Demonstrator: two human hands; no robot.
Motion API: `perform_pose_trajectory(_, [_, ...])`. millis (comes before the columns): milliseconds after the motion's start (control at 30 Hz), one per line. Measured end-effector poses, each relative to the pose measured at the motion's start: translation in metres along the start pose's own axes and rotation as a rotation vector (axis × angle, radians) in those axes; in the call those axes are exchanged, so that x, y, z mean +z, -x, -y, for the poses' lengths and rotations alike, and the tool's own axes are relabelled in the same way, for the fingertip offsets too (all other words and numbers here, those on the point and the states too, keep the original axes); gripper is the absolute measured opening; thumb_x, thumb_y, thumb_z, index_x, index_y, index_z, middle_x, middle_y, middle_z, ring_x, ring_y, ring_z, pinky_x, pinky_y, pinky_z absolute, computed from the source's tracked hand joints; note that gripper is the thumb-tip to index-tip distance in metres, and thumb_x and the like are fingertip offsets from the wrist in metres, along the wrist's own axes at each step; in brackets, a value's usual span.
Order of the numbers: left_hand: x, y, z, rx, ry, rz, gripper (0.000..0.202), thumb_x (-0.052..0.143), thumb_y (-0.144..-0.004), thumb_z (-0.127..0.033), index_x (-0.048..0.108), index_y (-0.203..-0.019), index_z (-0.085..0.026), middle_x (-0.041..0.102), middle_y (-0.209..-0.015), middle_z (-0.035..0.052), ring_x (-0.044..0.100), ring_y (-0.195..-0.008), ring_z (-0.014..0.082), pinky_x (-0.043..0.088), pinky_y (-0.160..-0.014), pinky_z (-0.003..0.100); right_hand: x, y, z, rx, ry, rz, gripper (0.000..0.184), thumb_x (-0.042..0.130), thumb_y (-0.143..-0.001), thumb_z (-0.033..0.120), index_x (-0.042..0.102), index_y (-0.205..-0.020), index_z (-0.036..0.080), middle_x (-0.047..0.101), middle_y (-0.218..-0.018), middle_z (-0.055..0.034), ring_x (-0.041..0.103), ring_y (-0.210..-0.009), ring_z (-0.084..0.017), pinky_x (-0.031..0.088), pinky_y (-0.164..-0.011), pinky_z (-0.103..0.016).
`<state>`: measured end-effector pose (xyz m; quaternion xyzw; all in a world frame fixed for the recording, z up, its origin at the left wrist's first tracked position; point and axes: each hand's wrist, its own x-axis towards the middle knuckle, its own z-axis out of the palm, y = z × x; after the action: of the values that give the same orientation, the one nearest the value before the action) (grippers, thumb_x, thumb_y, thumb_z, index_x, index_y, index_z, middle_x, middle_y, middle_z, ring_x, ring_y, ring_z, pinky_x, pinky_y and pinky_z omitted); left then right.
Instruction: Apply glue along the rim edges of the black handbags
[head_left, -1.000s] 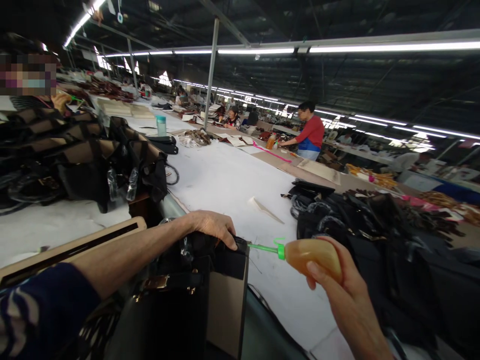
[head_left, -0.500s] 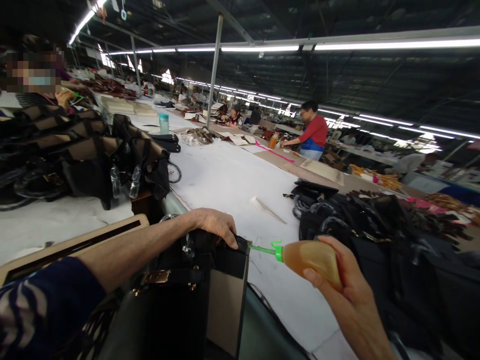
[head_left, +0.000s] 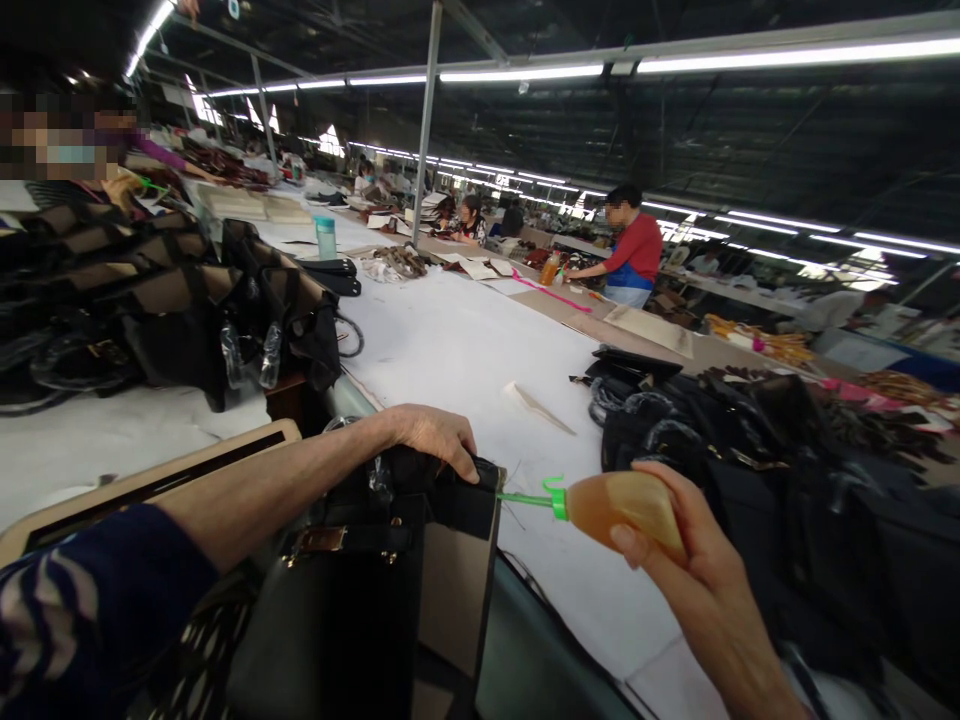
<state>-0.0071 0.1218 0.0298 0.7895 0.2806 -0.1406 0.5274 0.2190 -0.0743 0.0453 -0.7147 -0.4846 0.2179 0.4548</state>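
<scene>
My left hand (head_left: pixel 439 438) is closed on the upper edge of a black handbag (head_left: pixel 352 600), its thumb pressed near the top corner. The bag stands tilted in front of me, with gold hardware on its strap and a beige panel on its side. In my right hand (head_left: pixel 694 550) is a squeeze bottle (head_left: pixel 622 508) of amber liquid, lying nearly level. Its thin green nozzle (head_left: pixel 525 498) points left and meets the bag's edge just below my left thumb. Whether liquid is coming out is too small to tell.
More black bags (head_left: pixel 165 300) are heaped at the left, and others (head_left: pixel 750 480) at the right. A white-topped table (head_left: pixel 457 350) runs away from me, with a teal-lidded bottle (head_left: pixel 325 238) on it. A person in red (head_left: pixel 634 250) works across the table; another person is at far left.
The bottle's nozzle has shifted slightly down along the bag's edge. My left hand keeps its grip, and the view has tipped a little downward.
</scene>
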Motion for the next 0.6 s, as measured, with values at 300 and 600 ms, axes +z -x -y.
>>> perform_pose_trajectory(300, [0.0008,0.0016,-0.0066,-0.017,-0.025,-0.007,0.025,0.064,-0.066,-0.039,0.063,-0.067,-0.014,0.056,-0.055,-0.0021,0.049,-0.051,0.0122,0.037,-0.046,0.021,0.0021,0.0013,0.004,0.029,-0.022,-0.023,0.055,0.069,-0.065,0.046,0.054,-0.115,0.027,0.061,-0.092,0.0003,0.054,-0.073,-0.02,0.045,-0.067,-0.029])
perform_pose_trajectory(600, [-0.0008,-0.0003,-0.0065,-0.013,-0.057,-0.004,0.025,0.063,-0.067,-0.039,0.065,-0.068,-0.014,0.057,-0.054,-0.0024,0.049,-0.053,0.0124,0.039,-0.05,0.022,0.001,0.0046,0.0012,0.054,-0.032,0.006,0.056,0.069,-0.065,0.046,0.054,-0.115,0.025,0.06,-0.089,-0.001,0.054,-0.071,-0.021,0.046,-0.066,-0.031])
